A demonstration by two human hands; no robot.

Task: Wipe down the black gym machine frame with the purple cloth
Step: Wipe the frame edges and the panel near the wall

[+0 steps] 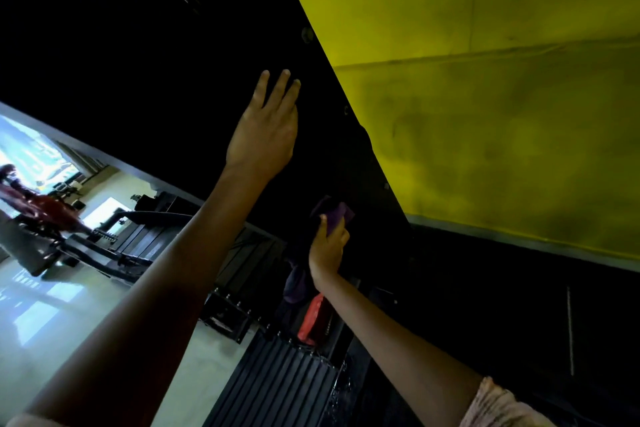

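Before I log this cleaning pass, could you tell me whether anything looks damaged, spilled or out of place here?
Nothing stands out. The right hand holds the purple cloth against the black gym machine frame, and the left hand lies open on it higher up. The dark frame hides fine detail.

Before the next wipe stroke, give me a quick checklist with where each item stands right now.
1. Cloth gripped in right hand: ok.
2. Cloth against the black frame: ok, as far as the dim view shows.
3. Left hand flat on frame, fingers straight, bracing: ok.
4. Left hand out of the cloth's way: ok, it sits higher up.
5. Frame surface clean: cannot tell, too dark.
6. Bolts near the yellow wall: cannot tell if wiped.
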